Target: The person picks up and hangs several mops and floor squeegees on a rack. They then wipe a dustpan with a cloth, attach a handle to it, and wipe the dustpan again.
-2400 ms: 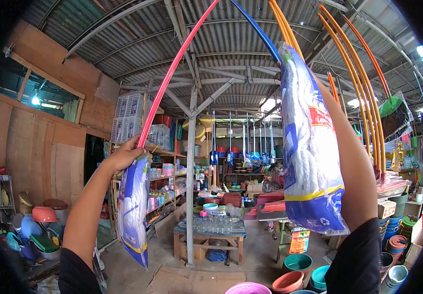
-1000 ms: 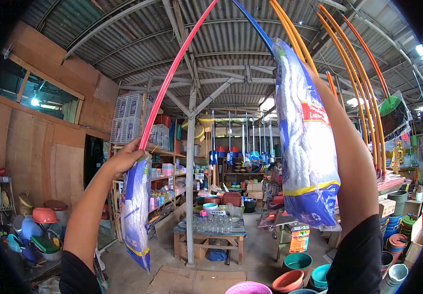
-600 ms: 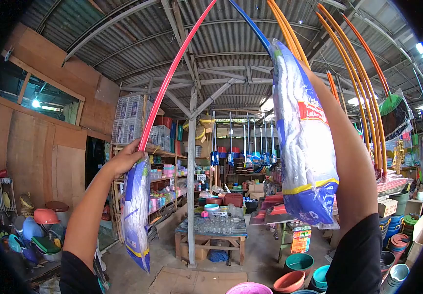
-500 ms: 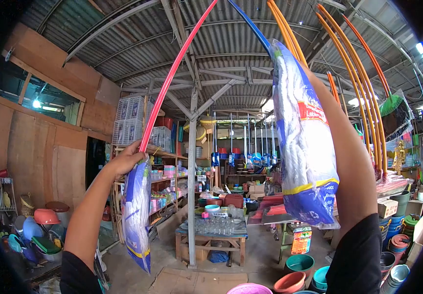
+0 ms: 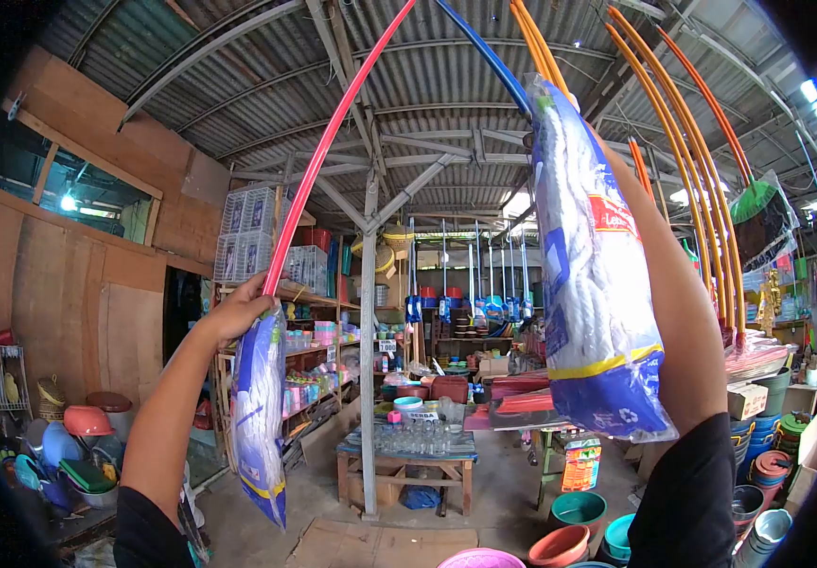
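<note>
My left hand [image 5: 245, 310] is closed around the red handle of a mop [image 5: 259, 417], just above its head, which hangs in a clear and blue plastic wrapper. On the right, a larger-looking mop [image 5: 597, 284] with a blue handle hangs close to me, its white strands bagged in printed plastic with a yellow stripe. My right hand [image 5: 574, 100] is raised at the top of that bag, where the blue handle enters. Most of its fingers are hidden behind the wrapper, and both handles run out of view at the top.
Several orange handles [image 5: 683, 142] rise at the right. A grey post [image 5: 368, 379] stands ahead, beside a low wooden table [image 5: 408, 454] with glassware. Shelves of housewares [image 5: 314, 360] line the left. Coloured basins [image 5: 560, 544] sit on the floor at the lower right.
The blue-handled mop has shifted slightly right and swung a little, its bag turning. The red-handled mop and my left hand have moved slightly left.
</note>
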A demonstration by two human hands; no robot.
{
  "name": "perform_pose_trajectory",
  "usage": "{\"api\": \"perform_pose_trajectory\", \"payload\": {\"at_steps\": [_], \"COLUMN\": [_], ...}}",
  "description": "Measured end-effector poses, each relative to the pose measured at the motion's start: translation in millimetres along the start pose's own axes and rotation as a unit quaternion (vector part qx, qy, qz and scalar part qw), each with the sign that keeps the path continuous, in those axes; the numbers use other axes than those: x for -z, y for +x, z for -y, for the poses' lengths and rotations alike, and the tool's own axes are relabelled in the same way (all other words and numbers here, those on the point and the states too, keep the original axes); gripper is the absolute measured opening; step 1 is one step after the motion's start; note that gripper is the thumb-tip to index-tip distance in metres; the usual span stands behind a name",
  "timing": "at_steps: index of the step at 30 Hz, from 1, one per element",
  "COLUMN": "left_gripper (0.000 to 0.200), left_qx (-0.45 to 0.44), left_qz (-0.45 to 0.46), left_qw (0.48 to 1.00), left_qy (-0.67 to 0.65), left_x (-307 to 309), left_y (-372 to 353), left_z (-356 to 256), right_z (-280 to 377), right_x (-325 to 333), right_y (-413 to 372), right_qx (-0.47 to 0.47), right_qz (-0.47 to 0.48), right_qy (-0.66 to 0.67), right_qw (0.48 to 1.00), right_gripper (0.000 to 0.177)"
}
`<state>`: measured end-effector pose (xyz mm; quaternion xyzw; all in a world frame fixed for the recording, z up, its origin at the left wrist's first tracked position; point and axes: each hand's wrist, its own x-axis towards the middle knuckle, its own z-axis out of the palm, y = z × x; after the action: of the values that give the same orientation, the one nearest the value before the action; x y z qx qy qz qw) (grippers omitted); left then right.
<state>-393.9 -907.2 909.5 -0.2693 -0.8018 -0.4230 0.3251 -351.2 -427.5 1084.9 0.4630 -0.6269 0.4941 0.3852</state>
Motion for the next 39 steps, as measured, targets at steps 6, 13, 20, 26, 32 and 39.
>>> {"api": "perform_pose_trajectory", "payload": {"at_steps": [6,13,20,26,32,39], "left_gripper": [0.054,0.055,0.053,0.052,0.052,0.052], "left_qx": [0.006,-0.006,-0.006,0.001,-0.009,-0.005], "left_qz": [-0.022,-0.023,-0.007,-0.016,-0.023,-0.032], "left_qw": [1.0,1.0,1.0,0.999,1.0,0.999], "left_qy": [-0.007,-0.001,-0.011,-0.028,-0.012,-0.033], "left_x": [-3,-2,-3,-7,-13,-17], "left_y": [-1,2,3,6,8,9], "left_z": [-1,6,9,14,14,16], "right_z": [0,-2,-4,2,6,6], "right_x": [-2,1,8,15,22,31], "right_y": [-9,-22,-45,-64,-81,-102], "right_qx": [-0.004,-0.01,-0.019,-0.023,-0.028,-0.043], "right_qz": [-0.007,-0.02,-0.038,-0.052,-0.065,-0.084], "right_qy": [0.004,0.007,0.011,0.009,0.007,0.004], "right_qw": [1.0,1.0,0.999,0.998,0.997,0.996], "right_gripper": [0.035,0.036,0.036,0.037,0.038,0.039]}}
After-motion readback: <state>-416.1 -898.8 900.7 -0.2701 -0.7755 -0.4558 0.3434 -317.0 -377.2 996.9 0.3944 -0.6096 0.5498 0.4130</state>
